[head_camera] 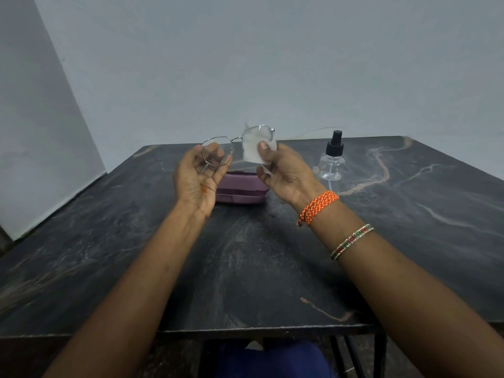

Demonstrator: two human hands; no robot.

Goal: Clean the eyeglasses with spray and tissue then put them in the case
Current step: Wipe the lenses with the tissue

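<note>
I sat at a dark worktop (245, 268) of stone, almost black, with pale brown veins which ran across its right part. Its front edge was straight and thin. Under it I saw black metal legs (379, 356) on the right side. Behind the worktop stood a plain grey-blue wall (245, 64). On the left, a lighter wall (35, 132) met it at a corner. The light was soft and even.

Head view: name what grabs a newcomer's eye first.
The glasses, held up mid-frame over the dark table: the left hand holds one lens, the right hand pinches a tissue on the other. Beneath them lies a closed purple case; a spray bottle stands to the right.
</note>
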